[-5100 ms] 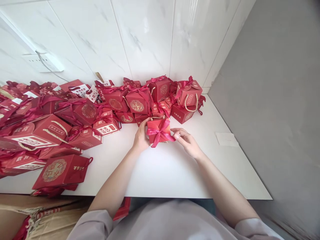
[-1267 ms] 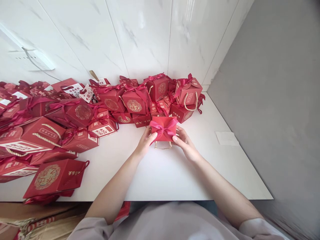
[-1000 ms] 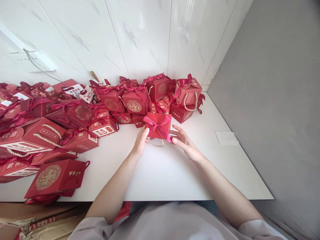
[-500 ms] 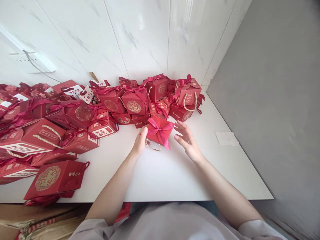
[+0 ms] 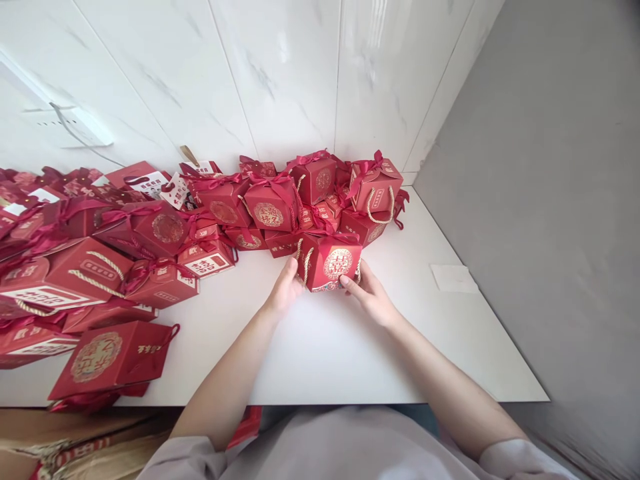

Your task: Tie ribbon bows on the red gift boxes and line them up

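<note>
Between my hands is a red gift box [image 5: 330, 263] with a round gold emblem on its front, a dark red ribbon on top and twisted cord handles at its sides. My left hand [image 5: 286, 288] grips its lower left corner, the thumb up along the side. My right hand [image 5: 371, 293] holds the lower right, with the thumb on the front face and the other fingers behind. The box's underside and back are hidden. Just behind it stand more ribboned red boxes, among them one with a gold emblem [image 5: 267, 208].
Many red gift boxes [image 5: 150, 230] are piled along the left and back of the white table [image 5: 340, 360]. A white paper piece [image 5: 454, 278] lies near the right edge. A wall socket [image 5: 70, 127] with a cable is at left, a cardboard box [image 5: 100, 453] below.
The gift box has been tipped so its emblem face now shows instead of its bow-tied top. My right hand has closed in and taken hold of it.
</note>
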`<state>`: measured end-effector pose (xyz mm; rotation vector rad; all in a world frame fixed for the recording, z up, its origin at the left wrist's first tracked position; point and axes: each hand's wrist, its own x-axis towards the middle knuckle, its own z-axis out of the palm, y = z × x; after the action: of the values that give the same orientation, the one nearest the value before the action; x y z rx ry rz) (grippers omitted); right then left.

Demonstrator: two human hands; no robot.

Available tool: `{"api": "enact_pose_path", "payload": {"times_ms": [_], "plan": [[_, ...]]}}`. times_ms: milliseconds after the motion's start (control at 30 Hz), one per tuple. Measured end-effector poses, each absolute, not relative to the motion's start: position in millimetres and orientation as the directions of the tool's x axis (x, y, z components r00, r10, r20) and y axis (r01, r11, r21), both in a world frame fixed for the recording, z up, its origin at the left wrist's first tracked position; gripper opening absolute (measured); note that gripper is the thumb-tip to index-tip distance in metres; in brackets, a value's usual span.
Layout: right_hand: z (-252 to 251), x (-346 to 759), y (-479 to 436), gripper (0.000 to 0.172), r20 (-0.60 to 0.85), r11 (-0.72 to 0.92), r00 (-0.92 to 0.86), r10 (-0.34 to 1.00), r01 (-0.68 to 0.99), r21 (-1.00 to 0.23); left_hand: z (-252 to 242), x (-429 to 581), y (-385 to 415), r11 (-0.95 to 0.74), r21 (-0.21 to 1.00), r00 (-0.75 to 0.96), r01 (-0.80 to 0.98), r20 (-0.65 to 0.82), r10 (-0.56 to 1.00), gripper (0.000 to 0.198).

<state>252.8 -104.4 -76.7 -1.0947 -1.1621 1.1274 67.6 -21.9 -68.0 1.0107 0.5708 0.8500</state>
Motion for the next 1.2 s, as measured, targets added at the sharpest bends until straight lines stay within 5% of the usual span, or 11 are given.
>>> {"api": "enact_pose_path", "payload": {"times_ms": [167,367,467,667,1200], "plan": [[-78.3,254.2,-103.9,0.059,0.153,0.160,0.128,0.980,-0.051,-0.986,-76.7,69.0,-26.1,0.068,0.978,0.646,-0.195,0.076,0.759,0.095],[-78.3,260.6,-106.7,0.059,0.246,0.188,0.219,0.944,0.254,-0.949,-91.2,70.4,-19.9,-0.049,0.994,0.603,-0.097,0.098,0.792,0.077],[-74.9,259.2,-107.0,0.060,0.260,0.207,0.199,0.945,0.252,-0.945,-92.5,68.5,-15.5,-0.090,0.993,0.649,-0.081,0.121,0.751,0.078],[-73.0,258.2,-103.9,0.075,0.152,0.150,0.036,0.988,0.065,-0.987,-96.7,63.0,-10.9,-0.084,0.995,0.721,-0.057,0.099,0.686,0.078],[-77.7,263.7,-106.2,0.086,0.137,0.144,-0.043,0.990,0.343,-0.928,-102.5,53.6,0.3,0.016,0.996,0.745,-0.089,0.056,0.664,0.080]]}}
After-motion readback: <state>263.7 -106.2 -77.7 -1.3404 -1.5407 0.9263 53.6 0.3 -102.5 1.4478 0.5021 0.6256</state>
